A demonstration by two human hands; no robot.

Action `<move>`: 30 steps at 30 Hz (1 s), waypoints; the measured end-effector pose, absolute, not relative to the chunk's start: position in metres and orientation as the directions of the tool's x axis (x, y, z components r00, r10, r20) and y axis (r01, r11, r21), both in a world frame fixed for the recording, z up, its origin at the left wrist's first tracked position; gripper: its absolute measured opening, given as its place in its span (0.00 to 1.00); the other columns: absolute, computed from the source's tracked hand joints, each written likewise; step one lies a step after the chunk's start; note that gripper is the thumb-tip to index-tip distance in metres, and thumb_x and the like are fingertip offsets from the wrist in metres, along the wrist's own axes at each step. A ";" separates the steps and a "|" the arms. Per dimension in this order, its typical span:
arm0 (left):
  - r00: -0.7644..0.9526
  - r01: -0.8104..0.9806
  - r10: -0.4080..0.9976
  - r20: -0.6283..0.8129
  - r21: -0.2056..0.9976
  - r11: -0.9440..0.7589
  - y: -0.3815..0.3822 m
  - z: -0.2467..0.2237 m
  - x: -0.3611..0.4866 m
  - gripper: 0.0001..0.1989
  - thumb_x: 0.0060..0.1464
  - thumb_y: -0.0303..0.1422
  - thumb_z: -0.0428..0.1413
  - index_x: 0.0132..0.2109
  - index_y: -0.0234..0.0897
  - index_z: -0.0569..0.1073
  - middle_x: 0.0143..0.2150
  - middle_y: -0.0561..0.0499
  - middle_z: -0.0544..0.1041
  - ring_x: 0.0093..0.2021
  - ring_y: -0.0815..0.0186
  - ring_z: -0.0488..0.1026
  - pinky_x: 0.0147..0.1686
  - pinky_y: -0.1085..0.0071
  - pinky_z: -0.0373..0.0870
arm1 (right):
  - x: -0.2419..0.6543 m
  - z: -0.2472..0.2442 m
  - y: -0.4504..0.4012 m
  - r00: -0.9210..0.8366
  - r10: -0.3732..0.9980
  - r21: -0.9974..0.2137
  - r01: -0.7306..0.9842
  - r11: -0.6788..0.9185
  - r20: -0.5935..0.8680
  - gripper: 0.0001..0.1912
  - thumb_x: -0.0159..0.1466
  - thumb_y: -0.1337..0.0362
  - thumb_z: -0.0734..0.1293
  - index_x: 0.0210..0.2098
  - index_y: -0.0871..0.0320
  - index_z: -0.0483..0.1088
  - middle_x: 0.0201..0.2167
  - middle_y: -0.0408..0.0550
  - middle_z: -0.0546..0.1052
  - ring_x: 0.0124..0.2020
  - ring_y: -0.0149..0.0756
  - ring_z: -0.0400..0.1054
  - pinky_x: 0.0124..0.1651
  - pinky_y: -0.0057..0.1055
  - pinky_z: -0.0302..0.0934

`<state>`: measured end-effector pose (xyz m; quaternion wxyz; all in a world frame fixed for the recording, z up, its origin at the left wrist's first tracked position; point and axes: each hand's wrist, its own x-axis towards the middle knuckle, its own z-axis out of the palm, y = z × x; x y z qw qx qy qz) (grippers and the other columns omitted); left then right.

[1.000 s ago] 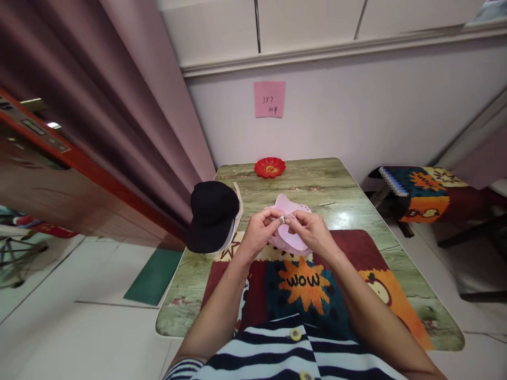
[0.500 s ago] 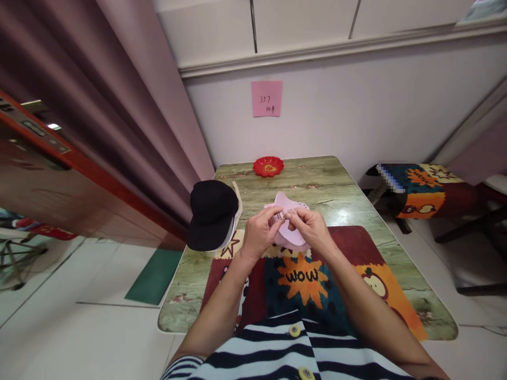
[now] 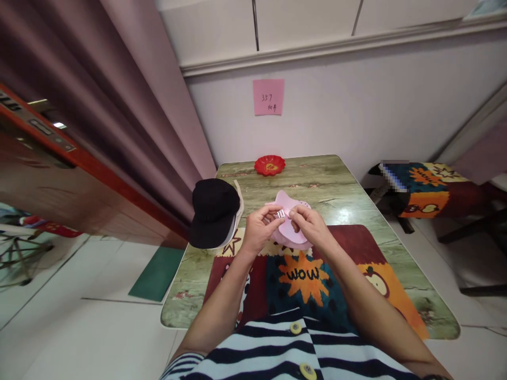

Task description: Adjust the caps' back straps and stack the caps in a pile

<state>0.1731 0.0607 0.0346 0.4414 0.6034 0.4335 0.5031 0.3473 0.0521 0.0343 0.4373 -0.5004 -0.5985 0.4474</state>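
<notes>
Drawn slightly apart since earlier: pinching metal piece (image 3: 281, 214) with left hand (image 3: 256, 229) at pink item (image 3: 292, 236)'s 10 o'clock, pinching with right hand (image 3: 312, 226), contents unclear.

Your shirt (image 3: 269, 348) was striped in navy and white, with yellow buttons (image 3: 296, 328). The small piece (image 3: 281, 214) was silvery, and the curved item (image 3: 287, 234) was pale pink with dark dots along one edge. Your table (image 3: 325, 171) was marbled green with reddish-brown blotches; the mat (image 3: 356, 244) combined maroon, teal, cream and orange patches, with black "WOW" lettering on an orange burst. The cap (image 3: 214, 203) was black, the dish (image 3: 270, 165) red with a yellow motif, the note (image 3: 268, 97) pink with dark writing, and the curtain (image 3: 158, 79) mauve.
</notes>
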 end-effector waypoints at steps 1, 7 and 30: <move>0.129 0.059 0.966 0.225 0.970 -0.234 0.061 0.033 0.173 0.16 0.47 0.33 0.68 0.45 0.35 0.82 0.30 0.53 0.76 0.28 0.71 0.66 0.32 0.74 0.65 | 0.347 0.034 0.053 -0.120 0.990 -0.976 0.194 0.096 0.073 0.17 0.66 0.52 0.63 0.25 0.55 0.64 0.19 0.40 0.69 0.22 0.31 0.62 0.30 0.29 0.55; 0.159 -0.032 0.967 0.199 0.980 -0.196 0.063 0.030 0.173 0.18 0.46 0.35 0.69 0.45 0.34 0.81 0.32 0.51 0.77 0.30 0.71 0.69 0.32 0.75 0.67 | 0.345 0.030 0.055 -0.090 0.996 -0.996 0.090 0.028 0.020 0.15 0.64 0.52 0.64 0.27 0.55 0.66 0.17 0.38 0.67 0.21 0.30 0.60 0.28 0.29 0.53; 0.270 -0.085 0.959 0.089 0.994 -0.068 0.062 0.037 0.164 0.20 0.44 0.35 0.71 0.46 0.33 0.82 0.32 0.49 0.79 0.28 0.71 0.70 0.29 0.75 0.66 | 0.354 0.033 0.057 -0.328 0.942 -0.994 0.049 0.098 0.077 0.16 0.66 0.50 0.67 0.31 0.57 0.72 0.19 0.38 0.66 0.21 0.28 0.57 0.27 0.28 0.50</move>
